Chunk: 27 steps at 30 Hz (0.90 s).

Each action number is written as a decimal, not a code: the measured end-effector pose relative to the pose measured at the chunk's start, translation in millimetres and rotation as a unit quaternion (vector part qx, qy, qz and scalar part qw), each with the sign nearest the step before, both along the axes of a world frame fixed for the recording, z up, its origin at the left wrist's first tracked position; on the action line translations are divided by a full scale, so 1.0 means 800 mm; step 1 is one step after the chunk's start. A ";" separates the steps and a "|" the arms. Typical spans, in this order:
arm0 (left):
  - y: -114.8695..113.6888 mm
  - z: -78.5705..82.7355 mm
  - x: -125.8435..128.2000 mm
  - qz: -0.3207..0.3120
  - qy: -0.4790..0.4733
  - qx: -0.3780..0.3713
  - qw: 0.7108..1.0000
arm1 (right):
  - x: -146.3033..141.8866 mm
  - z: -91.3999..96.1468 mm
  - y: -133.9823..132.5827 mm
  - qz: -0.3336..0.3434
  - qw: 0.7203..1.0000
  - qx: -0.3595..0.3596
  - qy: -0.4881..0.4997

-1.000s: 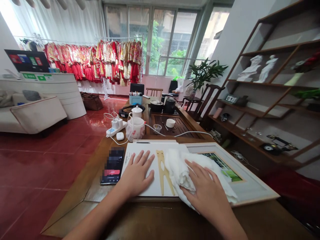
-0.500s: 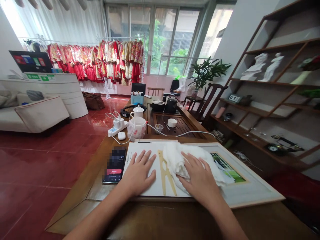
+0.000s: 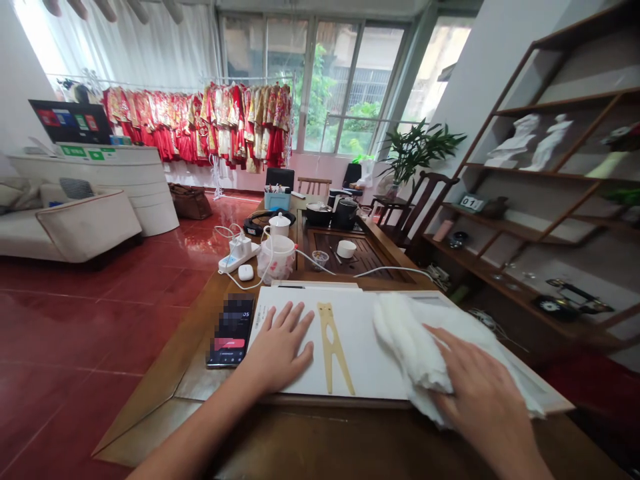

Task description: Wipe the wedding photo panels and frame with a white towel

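Observation:
My left hand (image 3: 281, 348) lies flat with its fingers spread on a white board (image 3: 295, 297). Beside it on the board is a flat, pale yellow piece (image 3: 328, 347) with two long legs, an oval hole and a small eared top. On the right, my right hand (image 3: 480, 380) grips a bunched white cloth (image 3: 410, 340), its fingers over the cloth and its thumb at the near edge. The cloth is spread across a pale picture frame (image 3: 553, 393), hiding most of it and its picture.
Left of the board lies a phone (image 3: 231, 333) with a lit screen. Behind the board stand a power strip (image 3: 239, 255), a white case (image 3: 245, 272) and a plastic-lined container (image 3: 277, 259). A white cable crosses a tea tray (image 3: 360, 267) holding a white cup (image 3: 347, 249).
My right hand has moved right with the white cloth, away from the yellow piece. The cloth now covers the green picture in the frame. My left hand has stayed in place.

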State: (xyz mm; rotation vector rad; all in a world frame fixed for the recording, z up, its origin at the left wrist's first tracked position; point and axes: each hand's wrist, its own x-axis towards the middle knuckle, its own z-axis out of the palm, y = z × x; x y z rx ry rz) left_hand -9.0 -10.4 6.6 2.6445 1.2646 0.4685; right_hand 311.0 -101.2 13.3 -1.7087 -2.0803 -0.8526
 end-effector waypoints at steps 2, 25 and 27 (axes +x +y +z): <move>0.000 0.000 0.000 -0.002 -0.004 0.002 1.000 | 0.025 0.000 0.007 -0.049 0.999 0.019 -0.005; -0.002 0.009 -0.012 0.050 -0.051 -0.002 0.997 | -0.082 0.012 0.022 0.106 0.991 -0.077 0.027; -0.005 0.006 -0.013 0.087 -0.039 -0.002 0.995 | -0.113 0.004 0.025 0.145 0.981 -0.129 0.011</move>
